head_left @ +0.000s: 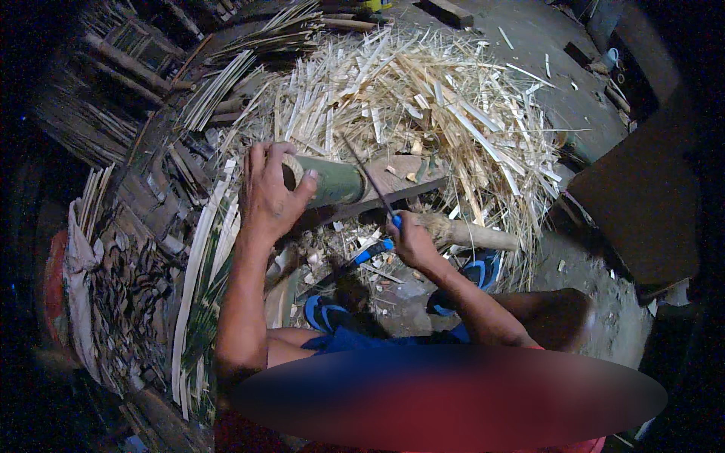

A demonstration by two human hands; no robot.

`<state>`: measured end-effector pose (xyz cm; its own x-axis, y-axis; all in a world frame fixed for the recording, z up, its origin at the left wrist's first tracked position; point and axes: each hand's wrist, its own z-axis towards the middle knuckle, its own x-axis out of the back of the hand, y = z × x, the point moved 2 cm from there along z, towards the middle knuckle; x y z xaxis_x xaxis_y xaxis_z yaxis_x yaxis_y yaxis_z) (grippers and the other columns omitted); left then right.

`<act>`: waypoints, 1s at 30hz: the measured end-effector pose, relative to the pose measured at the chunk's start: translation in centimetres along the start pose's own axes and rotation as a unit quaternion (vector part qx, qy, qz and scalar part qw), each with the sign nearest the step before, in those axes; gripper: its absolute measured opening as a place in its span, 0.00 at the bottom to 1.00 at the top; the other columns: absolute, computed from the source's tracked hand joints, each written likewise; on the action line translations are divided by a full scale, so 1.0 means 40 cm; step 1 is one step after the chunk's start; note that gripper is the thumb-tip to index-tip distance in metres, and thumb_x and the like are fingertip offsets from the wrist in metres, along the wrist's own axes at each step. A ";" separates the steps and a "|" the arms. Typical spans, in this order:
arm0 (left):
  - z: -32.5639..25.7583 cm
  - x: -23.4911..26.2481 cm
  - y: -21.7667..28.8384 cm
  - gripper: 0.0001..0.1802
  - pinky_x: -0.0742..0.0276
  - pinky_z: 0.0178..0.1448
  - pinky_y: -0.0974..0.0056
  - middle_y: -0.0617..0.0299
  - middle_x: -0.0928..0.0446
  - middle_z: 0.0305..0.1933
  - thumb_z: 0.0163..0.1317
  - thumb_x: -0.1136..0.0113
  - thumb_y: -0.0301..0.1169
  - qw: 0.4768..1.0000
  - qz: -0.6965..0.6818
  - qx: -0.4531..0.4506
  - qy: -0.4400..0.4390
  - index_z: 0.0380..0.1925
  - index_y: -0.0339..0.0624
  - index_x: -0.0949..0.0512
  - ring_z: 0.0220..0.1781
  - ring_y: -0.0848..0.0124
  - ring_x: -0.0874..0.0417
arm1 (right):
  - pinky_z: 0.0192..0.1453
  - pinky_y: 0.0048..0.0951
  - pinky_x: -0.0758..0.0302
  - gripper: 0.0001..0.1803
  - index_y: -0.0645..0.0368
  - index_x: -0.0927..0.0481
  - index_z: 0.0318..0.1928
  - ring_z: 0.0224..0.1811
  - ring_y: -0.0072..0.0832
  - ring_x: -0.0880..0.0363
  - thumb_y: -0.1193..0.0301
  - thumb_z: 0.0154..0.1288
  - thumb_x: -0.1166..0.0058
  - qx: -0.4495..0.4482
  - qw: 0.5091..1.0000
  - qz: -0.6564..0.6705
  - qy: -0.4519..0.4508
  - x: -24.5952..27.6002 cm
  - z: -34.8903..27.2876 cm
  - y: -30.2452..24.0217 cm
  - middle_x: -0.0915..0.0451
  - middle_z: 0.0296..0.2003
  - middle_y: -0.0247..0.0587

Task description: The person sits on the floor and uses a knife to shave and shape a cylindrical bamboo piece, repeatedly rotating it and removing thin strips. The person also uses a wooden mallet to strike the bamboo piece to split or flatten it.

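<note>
My left hand (pixel 272 192) is wrapped round the hollow left end of a short green bamboo tube (pixel 332 181), which lies on its side on a wooden block (pixel 411 181). In my right hand (pixel 414 240) is the blue handle of a long, thin-bladed tool (pixel 371 180). Its blade is seen nearly edge-on, so I cannot tell if it is a knife or a saw. The blade stands at the right-hand end of the tube. Below the block lies a second tool (pixel 374 251) with a blue and black handle.
A large heap of pale bamboo shavings (pixel 423 90) spreads beyond the block. A thick wooden stick (pixel 483 235) lies right of my right hand. Long split strips (pixel 198 287) and dark chips (pixel 136 302) lie to the left. A brown panel (pixel 634 196) stands at the right.
</note>
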<state>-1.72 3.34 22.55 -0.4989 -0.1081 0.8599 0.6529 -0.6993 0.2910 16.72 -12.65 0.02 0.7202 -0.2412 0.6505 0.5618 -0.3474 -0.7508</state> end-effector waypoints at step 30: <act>-0.018 -0.040 -0.027 0.14 0.30 0.57 0.47 0.47 0.27 0.44 0.62 0.40 0.37 0.994 -0.018 0.072 0.084 0.43 0.39 0.25 0.51 0.46 0.25 | 0.37 0.63 0.26 0.19 0.62 0.35 0.54 0.32 0.67 0.21 0.70 0.67 0.46 0.084 0.995 0.039 -0.037 -0.167 0.108 0.009 0.20 0.28 0.67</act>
<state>-2.05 3.76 20.54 -0.6041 -0.2090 0.7690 0.7008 -0.5986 0.3879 13.89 -7.24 -5.10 0.7892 -0.1922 0.5833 0.5580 -0.1723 -0.8117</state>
